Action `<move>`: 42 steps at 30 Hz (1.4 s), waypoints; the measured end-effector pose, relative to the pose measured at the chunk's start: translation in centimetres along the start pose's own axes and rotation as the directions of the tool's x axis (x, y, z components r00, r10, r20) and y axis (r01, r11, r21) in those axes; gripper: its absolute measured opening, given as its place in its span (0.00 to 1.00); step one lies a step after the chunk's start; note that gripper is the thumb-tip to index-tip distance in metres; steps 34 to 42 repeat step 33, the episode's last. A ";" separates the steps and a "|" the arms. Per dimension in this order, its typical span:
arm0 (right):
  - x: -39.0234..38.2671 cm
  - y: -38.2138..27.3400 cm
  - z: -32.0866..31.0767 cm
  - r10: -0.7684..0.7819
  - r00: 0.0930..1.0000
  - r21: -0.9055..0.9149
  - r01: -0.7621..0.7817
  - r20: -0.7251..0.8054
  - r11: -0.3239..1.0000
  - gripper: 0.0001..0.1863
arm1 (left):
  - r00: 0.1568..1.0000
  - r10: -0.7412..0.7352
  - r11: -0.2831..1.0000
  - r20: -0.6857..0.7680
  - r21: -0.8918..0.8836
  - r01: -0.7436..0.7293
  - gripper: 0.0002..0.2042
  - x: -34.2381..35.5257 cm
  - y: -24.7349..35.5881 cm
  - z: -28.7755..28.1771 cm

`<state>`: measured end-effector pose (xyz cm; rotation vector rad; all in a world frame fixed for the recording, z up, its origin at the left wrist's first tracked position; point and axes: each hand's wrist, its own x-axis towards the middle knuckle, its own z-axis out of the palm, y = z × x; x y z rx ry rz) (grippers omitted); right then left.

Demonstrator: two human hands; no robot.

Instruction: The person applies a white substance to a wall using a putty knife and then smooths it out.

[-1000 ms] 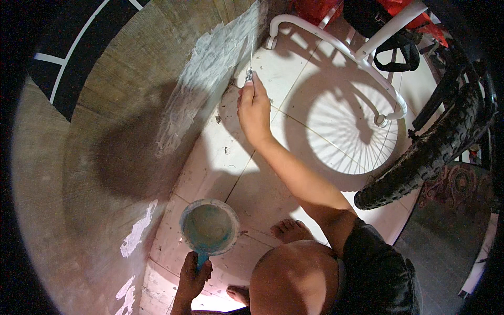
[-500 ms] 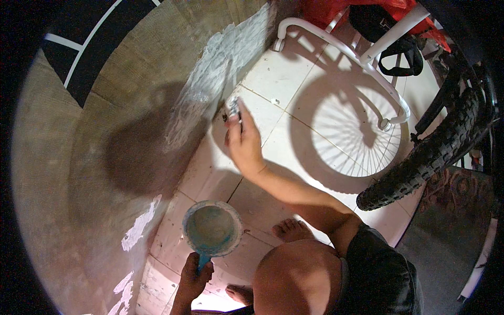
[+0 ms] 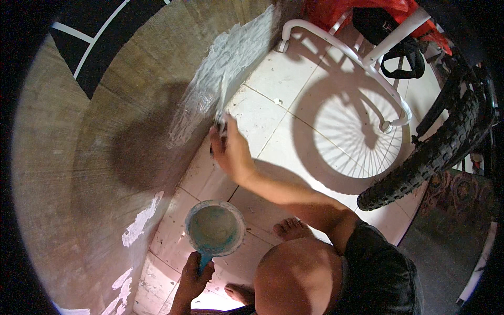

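Observation:
My left hand [image 3: 195,275] is closed round the blue handle of a round plastic dipper [image 3: 189,227]. Wet greyish paste [image 3: 211,224] lies in it, and its rim is crusted white. Up beside the wall, my right hand [image 3: 234,152] grips what looks like a putty knife [image 3: 223,100], seen nearly edge-on and slightly blurred. Its pale blade points away from me, at the lower edge of a white smeared patch [image 3: 231,55] on the brown wall [image 3: 89,152]. Whether the blade touches the wall I cannot tell.
A white tubular rack [image 3: 341,47] on castors stands at the far right, with a red bag [image 3: 391,8] behind it. A knobbly bicycle tyre [image 3: 428,157] is at right. White floor tiles [image 3: 283,73] carry small crumbs. Smaller white patches [image 3: 140,220] mark the nearer wall.
My right hand has come a little nearer and to the left, turning so that the blade now shows lengthwise against the wall patch. My left hand and the dipper have hardly moved.

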<state>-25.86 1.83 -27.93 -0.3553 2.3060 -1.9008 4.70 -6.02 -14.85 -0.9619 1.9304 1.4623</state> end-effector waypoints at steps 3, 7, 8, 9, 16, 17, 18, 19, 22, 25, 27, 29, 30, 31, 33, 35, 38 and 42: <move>-2.0 -0.5 -0.6 0.065 0.997 0.105 -0.069 0.035 0.992 0.22 | 1.000 0.021 1.000 -0.006 0.014 -0.021 0.10 -0.2 -0.3 -0.2; 2.3 3.1 -2.6 0.109 0.988 0.078 -0.101 -0.106 0.992 0.20 | 0.999 0.028 0.999 -0.021 0.017 -0.027 0.10 -0.4 -0.5 -0.1; 4.4 4.2 -3.3 0.125 0.981 0.005 -0.125 -0.146 0.992 0.20 | 0.999 0.018 1.000 -0.031 0.011 -0.018 0.10 -0.4 -0.5 -0.1; 6.1 4.1 -3.7 0.184 0.967 0.077 -0.173 -0.176 0.982 0.19 | 0.999 0.016 1.000 -0.032 0.000 -0.016 0.10 -0.5 -0.6 -0.1; 8.6 1.6 -2.2 0.289 0.949 0.148 -0.270 -0.128 0.951 0.22 | 0.999 0.016 1.000 -0.044 0.011 -0.015 0.10 -1.2 -1.0 0.0; 8.2 4.0 -1.3 0.094 0.966 -0.008 -0.099 -0.243 0.995 0.22 | 0.999 0.033 0.999 -0.029 0.028 -0.032 0.11 -1.0 -0.8 0.2; 7.2 2.1 -0.7 0.258 0.958 0.118 -0.243 -0.129 0.963 0.20 | 0.999 0.013 1.000 -0.036 0.016 -0.012 0.11 -1.1 -0.8 0.2; 6.5 3.2 1.1 0.178 0.976 0.094 -0.166 -0.129 0.982 0.20 | 0.999 -0.007 1.000 -0.041 0.004 0.007 0.11 -1.3 -0.7 0.3; 2.8 3.8 2.3 0.045 0.995 0.070 -0.040 -0.084 0.997 0.20 | 0.999 -0.039 0.999 -0.034 -0.020 0.038 0.11 -1.5 -0.1 0.4; 0.6 1.8 1.5 0.118 0.993 0.157 -0.113 -0.018 0.981 0.20 | 0.998 -0.037 0.999 -0.044 -0.032 0.036 0.11 -1.8 -0.6 0.2; 1.1 2.6 -0.1 0.131 0.988 0.109 -0.122 -0.077 0.987 0.20 | 0.999 -0.023 1.000 -0.038 -0.017 0.022 0.12 -1.9 -0.7 0.2; 3.8 4.0 -1.2 0.217 0.967 0.098 -0.205 -0.135 0.974 0.19 | 0.999 -0.022 1.000 -0.041 0.008 0.022 0.12 -2.0 -0.7 0.0; 5.4 4.2 -1.8 0.243 0.952 0.099 -0.227 -0.188 0.969 0.17 | 0.999 -0.028 1.000 -0.043 -0.002 0.028 0.12 -2.0 -0.8 -0.1; 7.0 4.7 -2.3 0.246 0.954 0.079 -0.236 -0.174 0.969 0.18 | 0.998 -0.033 0.999 -0.047 -0.012 0.032 0.12 -2.2 -0.8 -0.2; 9.1 5.4 -2.6 0.293 0.950 0.103 -0.282 -0.107 0.954 0.20 | 0.998 -0.029 0.999 -0.048 -0.022 0.028 0.13 -2.3 -0.8 -0.3; 9.1 5.4 -2.6 0.293 0.950 0.103 -0.282 -0.107 0.954 0.20 | 0.998 -0.029 0.999 -0.048 -0.022 0.028 0.13 -2.3 -0.8 -0.3; 9.1 5.4 -2.6 0.293 0.950 0.103 -0.282 -0.107 0.954 0.20 | 0.998 -0.029 0.999 -0.048 -0.022 0.028 0.13 -2.3 -0.8 -0.3; 9.1 5.4 -2.6 0.293 0.950 0.103 -0.282 -0.107 0.954 0.20 | 0.998 -0.029 0.999 -0.048 -0.022 0.028 0.13 -2.3 -0.8 -0.3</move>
